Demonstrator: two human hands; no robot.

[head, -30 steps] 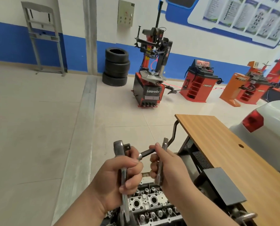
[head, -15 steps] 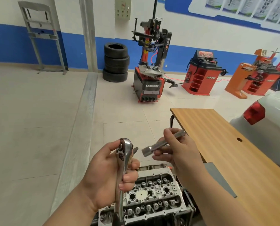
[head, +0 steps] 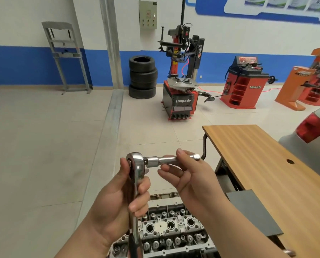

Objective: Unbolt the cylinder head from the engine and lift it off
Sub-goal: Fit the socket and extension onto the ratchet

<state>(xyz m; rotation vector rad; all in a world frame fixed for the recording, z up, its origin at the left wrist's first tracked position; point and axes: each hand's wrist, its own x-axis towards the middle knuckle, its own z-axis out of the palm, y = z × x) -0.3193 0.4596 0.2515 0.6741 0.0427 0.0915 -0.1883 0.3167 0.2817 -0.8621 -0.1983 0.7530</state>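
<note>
The job looks barely begun: the left hand [head: 118, 200] grips the ratchet [head: 136, 183] upright, the right hand [head: 189, 175] pinches the extension bar [head: 166, 160] against its head, and the cylinder head [head: 166, 228] sits untouched on the engine, near, below both hands.

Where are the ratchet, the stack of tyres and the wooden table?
ratchet [head: 136, 162]: head view, on its shiny round head.
stack of tyres [head: 142, 77]: head view, middle tyre's side.
wooden table [head: 258, 155]: head view, bare top.

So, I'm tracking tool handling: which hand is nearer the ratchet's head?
Left. The left hand grips the ratchet just below its head; the right hand holds the extension bar beside it.
</note>
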